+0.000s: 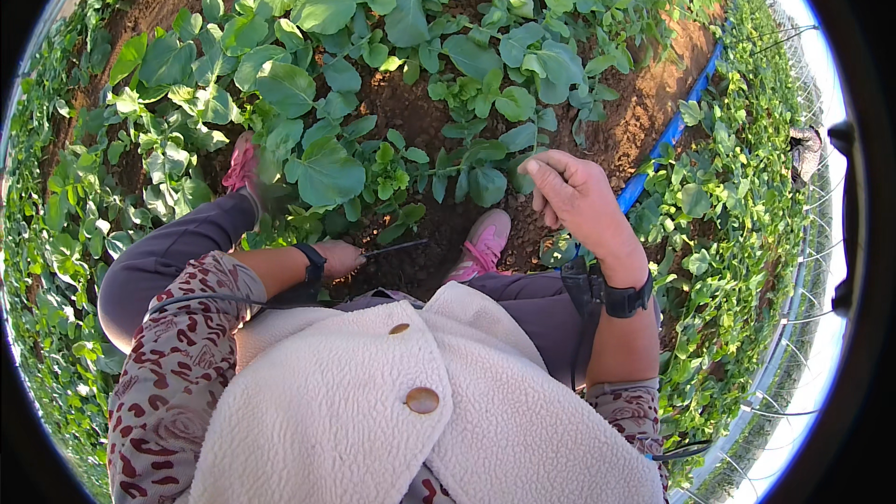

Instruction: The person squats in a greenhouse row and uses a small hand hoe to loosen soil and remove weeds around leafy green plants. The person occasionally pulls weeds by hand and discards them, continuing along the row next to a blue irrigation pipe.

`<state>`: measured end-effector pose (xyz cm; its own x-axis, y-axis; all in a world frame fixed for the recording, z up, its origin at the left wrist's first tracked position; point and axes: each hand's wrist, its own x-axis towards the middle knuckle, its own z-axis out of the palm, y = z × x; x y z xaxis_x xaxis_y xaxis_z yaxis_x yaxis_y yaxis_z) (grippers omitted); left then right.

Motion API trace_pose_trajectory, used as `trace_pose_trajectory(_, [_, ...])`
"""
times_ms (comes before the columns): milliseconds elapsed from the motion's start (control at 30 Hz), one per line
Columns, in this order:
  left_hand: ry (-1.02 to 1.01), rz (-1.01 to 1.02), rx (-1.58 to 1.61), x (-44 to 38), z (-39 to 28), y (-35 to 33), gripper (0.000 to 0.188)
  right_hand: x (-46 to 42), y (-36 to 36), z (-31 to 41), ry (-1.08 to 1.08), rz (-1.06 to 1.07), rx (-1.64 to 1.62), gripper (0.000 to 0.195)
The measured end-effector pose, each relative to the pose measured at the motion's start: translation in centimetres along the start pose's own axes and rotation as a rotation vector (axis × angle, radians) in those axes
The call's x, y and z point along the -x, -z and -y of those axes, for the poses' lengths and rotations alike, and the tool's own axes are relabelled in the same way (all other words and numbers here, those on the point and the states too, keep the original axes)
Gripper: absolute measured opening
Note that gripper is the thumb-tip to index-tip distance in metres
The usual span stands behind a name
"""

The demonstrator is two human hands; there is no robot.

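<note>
At the lower left, my left hand (341,258) is closed around a thin dark-bladed hand tool (395,248). Its blade points right, low over the brown soil between my feet. My right hand (570,196) is raised at the right with its fingers curled and the thumb near the index finger. Those fingertips are beside a green leaf (519,173) of a leafy plant; whether they pinch it is unclear. Broad-leaved green plants (325,171) grow in front of me, with a smaller frilly-leaved plant (388,175) among them.
My pink shoes (483,245) stand on soil among the plants. A blue hose or plastic strip (668,136) runs along the row at the right. Dense plants (66,245) fill the left side. A curved metal frame (784,336) edges the right, near a patterned cloth-like object (805,154).
</note>
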<state>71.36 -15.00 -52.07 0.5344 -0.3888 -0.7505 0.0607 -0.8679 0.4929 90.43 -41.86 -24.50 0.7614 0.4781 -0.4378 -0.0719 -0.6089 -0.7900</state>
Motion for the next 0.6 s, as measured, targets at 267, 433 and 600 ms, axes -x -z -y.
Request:
trace_pose_trajectory(267, [0.093,-0.018,0.149,1.5,-0.9,0.1,0.046,0.2,-0.3,-0.7,0.09,-0.012,0.074,0.026])
trace_pose_trajectory(433, [0.079,0.007,0.188,1.1,-1.3,0.5,0.047,0.1,-0.7,0.4,0.084,-0.032,0.093,0.021])
trace_pose_trajectory(600, [0.021,0.097,-0.021,2.5,1.1,2.5,0.047,-0.2,-0.1,0.1,0.134,-0.05,0.09,0.024])
